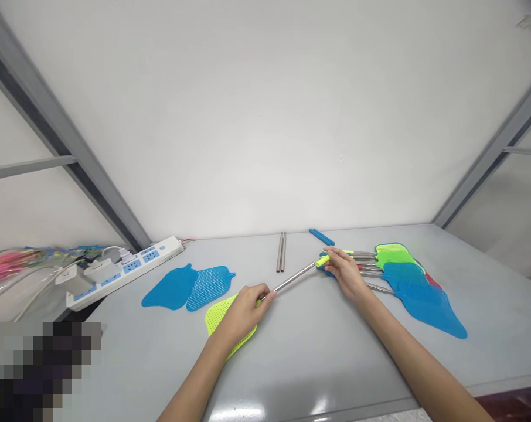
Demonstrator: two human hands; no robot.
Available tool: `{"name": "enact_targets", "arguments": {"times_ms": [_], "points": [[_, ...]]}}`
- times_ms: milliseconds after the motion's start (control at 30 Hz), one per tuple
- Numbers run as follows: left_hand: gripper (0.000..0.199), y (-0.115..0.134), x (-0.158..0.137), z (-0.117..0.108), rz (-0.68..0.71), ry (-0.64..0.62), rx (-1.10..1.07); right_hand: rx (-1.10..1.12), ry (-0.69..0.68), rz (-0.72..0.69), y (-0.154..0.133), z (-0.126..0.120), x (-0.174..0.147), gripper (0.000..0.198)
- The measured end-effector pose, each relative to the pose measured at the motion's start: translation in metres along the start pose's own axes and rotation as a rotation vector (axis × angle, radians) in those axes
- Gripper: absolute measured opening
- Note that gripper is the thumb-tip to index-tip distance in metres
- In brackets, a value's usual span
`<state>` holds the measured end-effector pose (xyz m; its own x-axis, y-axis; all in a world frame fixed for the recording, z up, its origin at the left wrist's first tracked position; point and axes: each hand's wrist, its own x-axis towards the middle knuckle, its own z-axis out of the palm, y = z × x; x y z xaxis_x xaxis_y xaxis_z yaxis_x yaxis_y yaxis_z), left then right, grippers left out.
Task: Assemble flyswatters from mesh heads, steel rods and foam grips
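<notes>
Fly swatter (295, 277) (yellow-green) in both hands (247, 309)

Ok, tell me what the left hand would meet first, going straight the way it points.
Likely the two metal tubes lying ahead of the left hand, though depth makes that uncertain.

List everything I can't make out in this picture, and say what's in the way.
All in the head view:
Neck of the yellow mesh head: covered by the left hand.
Some handles of the stacked swatters: behind the right hand.
How far, if at all, the metal rod enters the yellow grip: the grip's wall hides it.
Full extent of the plastic-wrapped bundle: cut off by the left edge.
Bottom-left corner: pixelated.
</notes>
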<state>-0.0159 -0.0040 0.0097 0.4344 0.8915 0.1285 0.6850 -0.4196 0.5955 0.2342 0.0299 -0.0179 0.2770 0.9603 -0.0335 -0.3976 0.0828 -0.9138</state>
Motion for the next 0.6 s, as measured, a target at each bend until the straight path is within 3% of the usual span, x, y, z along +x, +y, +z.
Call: {"name": "enact_targets", "arguments": {"times_ms": [600], "points": [[0.035,0.0007,-0.0001,0.0001,-0.007,-0.017,-0.02,0.04,-0.047,0.023,0.006,-0.0009,-0.0004,0.024]]}}
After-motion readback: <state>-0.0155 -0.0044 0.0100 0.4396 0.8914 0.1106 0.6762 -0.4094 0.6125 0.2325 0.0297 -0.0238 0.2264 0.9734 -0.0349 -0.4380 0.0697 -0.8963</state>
